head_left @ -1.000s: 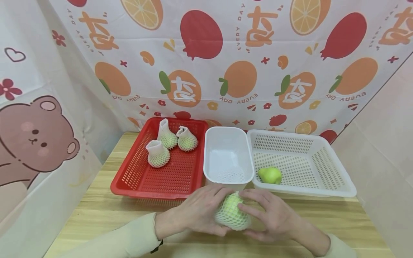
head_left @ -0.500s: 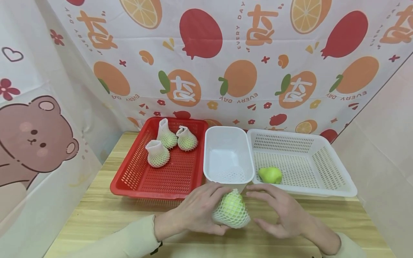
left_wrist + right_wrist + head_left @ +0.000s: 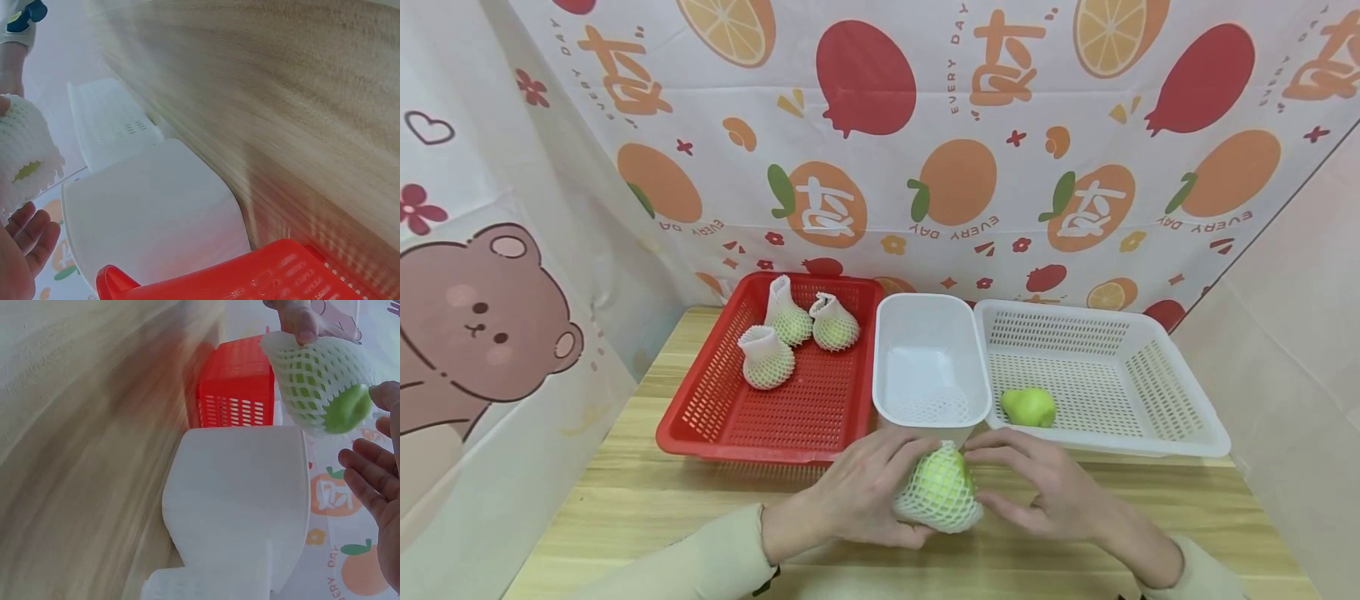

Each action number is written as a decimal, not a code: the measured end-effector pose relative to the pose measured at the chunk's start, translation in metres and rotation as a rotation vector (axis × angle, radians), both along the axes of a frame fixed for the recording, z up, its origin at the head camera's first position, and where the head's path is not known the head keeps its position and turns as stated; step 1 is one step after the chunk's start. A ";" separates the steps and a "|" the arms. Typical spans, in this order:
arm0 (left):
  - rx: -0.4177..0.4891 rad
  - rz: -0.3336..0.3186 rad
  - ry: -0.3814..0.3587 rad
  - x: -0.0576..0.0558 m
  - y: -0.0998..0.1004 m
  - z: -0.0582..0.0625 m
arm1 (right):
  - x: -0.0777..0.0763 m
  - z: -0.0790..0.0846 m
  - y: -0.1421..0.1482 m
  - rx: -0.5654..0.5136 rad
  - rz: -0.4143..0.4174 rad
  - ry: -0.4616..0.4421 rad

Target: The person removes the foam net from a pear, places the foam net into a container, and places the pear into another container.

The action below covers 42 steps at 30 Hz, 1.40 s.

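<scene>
A green pear (image 3: 946, 467) in a white foam net (image 3: 936, 504) is in my left hand (image 3: 868, 487), over the table before the bins. That hand grips it from the left side. My right hand (image 3: 1052, 487) is at the pear's right, fingers fairly straight. In the right wrist view its thumb (image 3: 384, 395) touches the bare green end of the pear (image 3: 347, 411), which shows through the net's opening. The left wrist view has the net (image 3: 28, 140) partly cut off by the frame edge.
A red basket (image 3: 838, 452) at left holds 3 netted pears (image 3: 767, 362). The white bin (image 3: 928, 362) in the middle has foam nets (image 3: 936, 407) at its bottom. One bare pear (image 3: 1028, 407) lies in the white basket (image 3: 1157, 442) at right.
My right hand lets go of the netted pear and draws off to the right, then comes back to its right side. My left hand keeps its hold, barely moving.
</scene>
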<state>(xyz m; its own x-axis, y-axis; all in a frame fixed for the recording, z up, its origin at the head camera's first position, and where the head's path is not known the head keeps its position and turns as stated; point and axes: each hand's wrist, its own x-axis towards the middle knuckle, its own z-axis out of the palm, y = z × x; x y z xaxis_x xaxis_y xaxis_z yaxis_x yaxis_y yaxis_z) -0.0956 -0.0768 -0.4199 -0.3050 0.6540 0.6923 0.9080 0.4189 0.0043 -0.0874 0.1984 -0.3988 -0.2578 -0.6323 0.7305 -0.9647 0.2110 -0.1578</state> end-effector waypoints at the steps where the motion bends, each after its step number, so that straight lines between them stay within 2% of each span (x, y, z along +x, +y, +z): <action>1: -0.001 0.000 0.001 0.000 0.000 0.000 | 0.000 -0.001 -0.001 0.003 0.003 0.000; 6: -0.011 0.004 0.009 0.000 0.000 -0.001 | 0.002 -0.007 -0.002 0.008 -0.005 -0.021; 12: -0.022 -0.003 0.011 -0.002 -0.001 -0.001 | 0.005 -0.012 -0.003 0.038 -0.035 -0.095; 19: -0.041 -0.004 -0.019 0.000 -0.001 0.000 | 0.008 -0.015 -0.003 0.086 -0.096 -0.177; 28: -0.080 0.008 -0.078 0.005 0.000 0.005 | 0.012 -0.019 -0.006 0.140 -0.161 -0.339; 34: -0.108 -0.013 -0.113 0.005 0.001 0.008 | 0.012 -0.020 -0.008 0.098 -0.165 -0.342; 39: -0.114 -0.016 -0.091 0.004 0.002 0.009 | 0.013 -0.020 -0.010 0.060 -0.141 -0.337; 42: -0.111 -0.005 -0.072 0.004 0.003 0.009 | 0.014 -0.019 -0.010 0.057 -0.162 -0.331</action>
<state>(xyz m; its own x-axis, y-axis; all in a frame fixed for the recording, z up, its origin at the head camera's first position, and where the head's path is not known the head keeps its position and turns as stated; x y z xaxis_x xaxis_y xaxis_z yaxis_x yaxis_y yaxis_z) -0.0915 -0.0741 -0.4105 -0.3480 0.7272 0.5917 0.9090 0.4161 0.0234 -0.0738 0.1880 -0.4183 -0.5739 -0.6014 0.5558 -0.8170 0.3739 -0.4390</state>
